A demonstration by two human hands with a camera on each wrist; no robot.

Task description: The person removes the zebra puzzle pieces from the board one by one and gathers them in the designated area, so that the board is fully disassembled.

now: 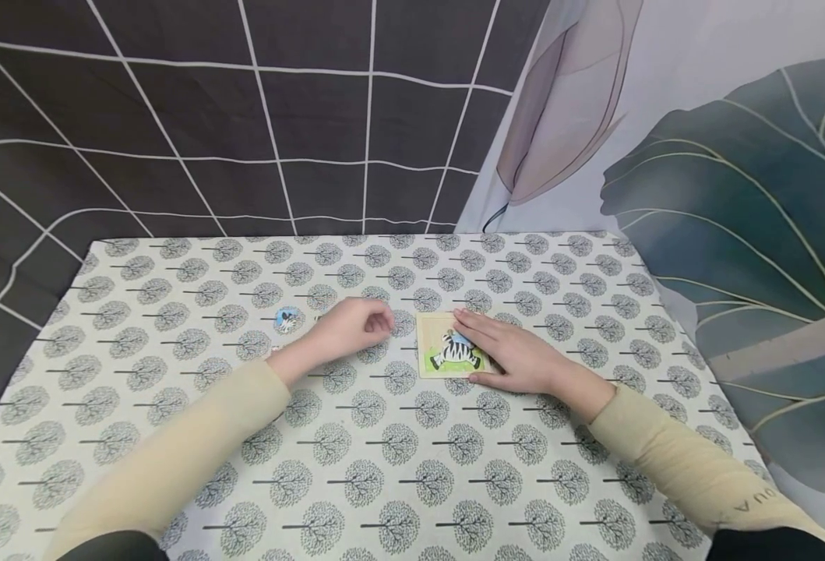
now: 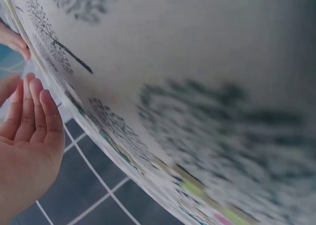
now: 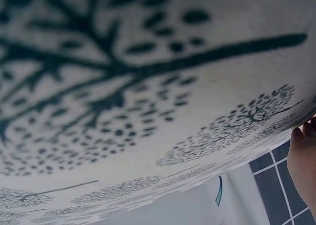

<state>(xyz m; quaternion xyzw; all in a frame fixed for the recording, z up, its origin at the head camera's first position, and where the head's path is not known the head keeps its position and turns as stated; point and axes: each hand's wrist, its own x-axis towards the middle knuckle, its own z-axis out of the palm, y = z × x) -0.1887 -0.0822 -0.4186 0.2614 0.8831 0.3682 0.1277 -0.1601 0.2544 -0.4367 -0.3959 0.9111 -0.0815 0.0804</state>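
Note:
A square wooden puzzle board [image 1: 426, 321] lies flat on the patterned cloth, showing a striped zebra body on green grass. My right hand [image 1: 520, 358] holds it at the right side, fingertips at the top edge and thumb at the bottom edge, covering its right part. To the left of the board, my left hand [image 1: 349, 323] hovers over the cloth with loosely curled fingers. Nothing is in its palm in the left wrist view. Beyond the left wrist sits a blue puzzle piece with a zebra head [image 1: 288, 319]. Other pieces are partly hidden by the left hand and wrist.
The cloth [image 1: 398, 444] with tree prints covers the table. Flat pieces with green edges [image 2: 192, 188] appear low in the left wrist view. A dark grid-patterned curtain [image 1: 314, 117] hangs behind the table, and a leaf-patterned curtain [image 1: 735, 195] hangs at the right.

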